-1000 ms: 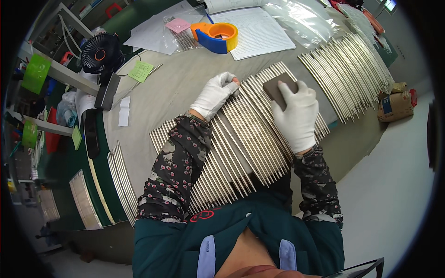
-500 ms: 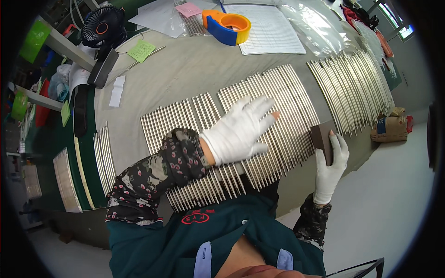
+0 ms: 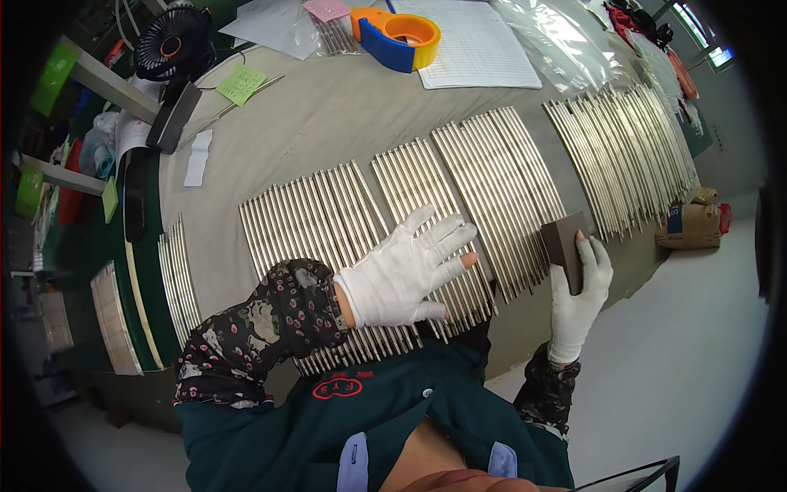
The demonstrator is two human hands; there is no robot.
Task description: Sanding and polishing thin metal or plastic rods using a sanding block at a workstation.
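Grey cloth covered our bench (image 3: pixel 344 107); our left hand (image 3: pixel 402 275) pressed flat on metal rods (image 3: pixel 328 221), our right hand (image 3: pixel 580 299) gripped a dark block (image 3: pixel 566 246). Unpinned rods might have rolled.

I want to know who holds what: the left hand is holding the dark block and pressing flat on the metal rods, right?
Not quite. In the head view the right hand holds the dark block. The left hand is pressing flat on the metal rods.

Bright even light, sharp centre, fisheye bending and dark vignette at edges.
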